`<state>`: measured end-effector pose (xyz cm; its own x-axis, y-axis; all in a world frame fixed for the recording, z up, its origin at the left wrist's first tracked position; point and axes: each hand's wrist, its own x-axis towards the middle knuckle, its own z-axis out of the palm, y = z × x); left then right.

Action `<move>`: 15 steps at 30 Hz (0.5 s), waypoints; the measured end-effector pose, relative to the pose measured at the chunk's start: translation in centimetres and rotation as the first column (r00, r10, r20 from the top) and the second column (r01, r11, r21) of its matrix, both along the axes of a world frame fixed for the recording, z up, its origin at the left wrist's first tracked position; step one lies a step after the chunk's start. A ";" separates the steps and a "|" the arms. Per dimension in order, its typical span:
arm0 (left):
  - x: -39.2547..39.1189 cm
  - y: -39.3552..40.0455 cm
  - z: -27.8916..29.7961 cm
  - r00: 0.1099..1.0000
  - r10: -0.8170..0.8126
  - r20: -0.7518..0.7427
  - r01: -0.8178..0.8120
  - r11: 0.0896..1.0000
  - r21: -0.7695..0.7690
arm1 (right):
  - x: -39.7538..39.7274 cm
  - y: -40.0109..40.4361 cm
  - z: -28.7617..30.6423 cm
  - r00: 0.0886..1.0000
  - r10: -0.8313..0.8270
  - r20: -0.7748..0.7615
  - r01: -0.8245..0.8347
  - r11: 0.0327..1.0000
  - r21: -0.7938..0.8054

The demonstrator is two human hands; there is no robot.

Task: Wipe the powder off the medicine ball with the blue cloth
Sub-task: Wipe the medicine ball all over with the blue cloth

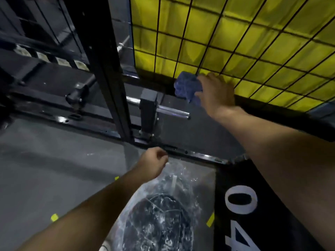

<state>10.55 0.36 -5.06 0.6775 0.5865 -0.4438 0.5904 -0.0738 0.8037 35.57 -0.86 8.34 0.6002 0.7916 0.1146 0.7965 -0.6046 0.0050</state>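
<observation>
Fingers [201, 82] of the right hand [215, 95] clutch the bunched blue cloth [187, 86].
Below them, the left hand [154, 163], curled closed, pinches clear plastic [183, 173] over the powdered medicine ball [159, 220], probably baring it.

One head camera, looking forward and steeply down.
It sits close above both forearms, facing the grey floor [54, 169] and the wire mesh panel [235, 42]; wide-angle, so edges bend.

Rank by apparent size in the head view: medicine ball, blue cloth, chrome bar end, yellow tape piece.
1. Dark powder-streaked medicine ball, partly cropped, nearest camera
2. Crumpled blue cloth
3. Chrome bar end
4. Yellow tape piece
</observation>
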 end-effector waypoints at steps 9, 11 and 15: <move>-4.2 -7.3 4.4 0.963 0.268 0.036 -0.263 0.960 -0.099 | -11.1 -13.8 -1.9 0.843 0.077 -0.533 -0.005 0.991 0.134; -5.7 -10.6 4.1 0.921 0.386 0.054 -0.347 0.875 -0.336 | -14.5 -18.5 -5.4 0.755 0.077 -0.652 0.044 0.985 0.167; -10.0 -17.3 -1.9 0.804 0.593 -0.040 -0.499 0.638 -0.587 | -21.1 -25.5 -14.1 0.590 -0.002 -0.807 0.122 0.989 0.087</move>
